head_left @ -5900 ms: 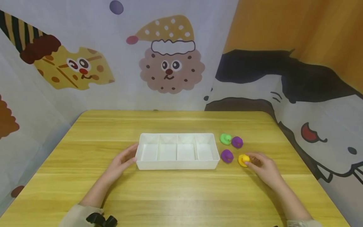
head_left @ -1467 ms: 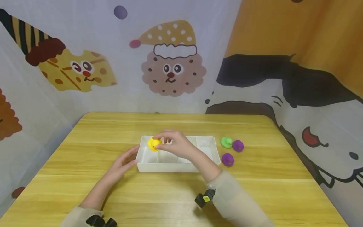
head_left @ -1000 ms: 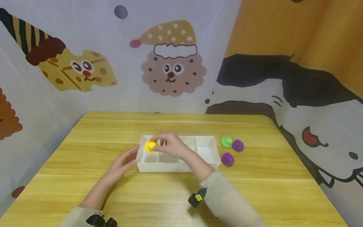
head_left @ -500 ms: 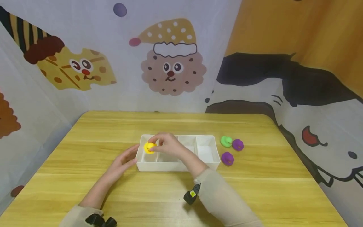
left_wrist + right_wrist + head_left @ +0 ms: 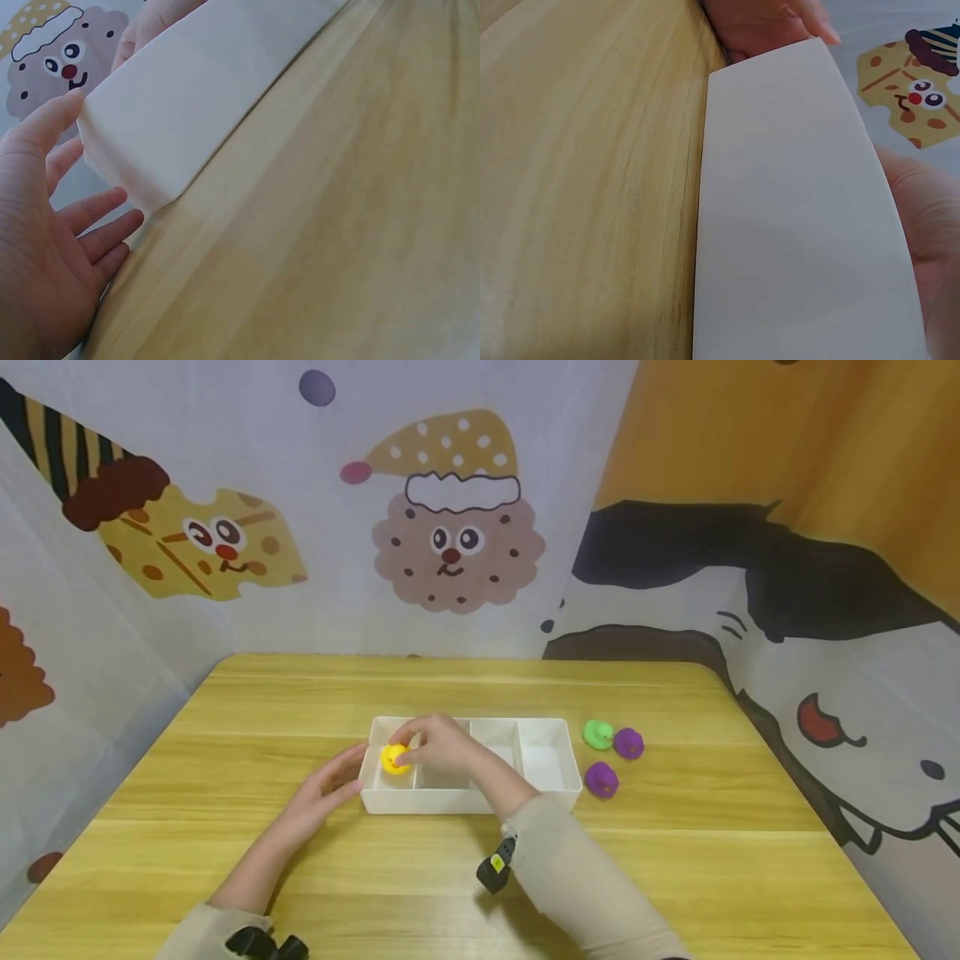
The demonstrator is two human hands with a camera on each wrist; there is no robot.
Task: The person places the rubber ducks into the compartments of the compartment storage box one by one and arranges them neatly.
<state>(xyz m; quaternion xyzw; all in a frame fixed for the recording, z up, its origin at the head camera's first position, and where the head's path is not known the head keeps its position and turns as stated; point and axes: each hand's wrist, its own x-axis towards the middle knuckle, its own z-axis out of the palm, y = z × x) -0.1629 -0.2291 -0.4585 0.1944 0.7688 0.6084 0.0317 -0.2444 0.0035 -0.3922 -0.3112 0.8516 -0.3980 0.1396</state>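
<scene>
A white box with compartments in a row (image 5: pixel 465 802) stands on the table. My right hand (image 5: pixel 446 747) reaches over it and pinches a small yellow rubber duck (image 5: pixel 393 760) low inside the leftmost compartment. Whether the duck touches the compartment floor I cannot tell. My left hand (image 5: pixel 318 793) rests against the box's left end with its fingers spread loosely, as the left wrist view shows, the thumb at the corner of the white box wall (image 5: pixel 172 105). In the right wrist view the box's front wall (image 5: pixel 795 210) hides the duck and most of my right hand (image 5: pixel 922 217).
Right of the box lie a green duck (image 5: pixel 597 735), a purple duck (image 5: pixel 628 743) touching or close to it, and another purple duck (image 5: pixel 602 780) nearer me. The wooden table (image 5: pixel 420 877) ends at a printed cartoon curtain (image 5: pixel 322 627).
My right hand carried the yellow duck from the table's right side over to the box's leftmost compartment, then lowered it inside. My left hand stays at the box's left end.
</scene>
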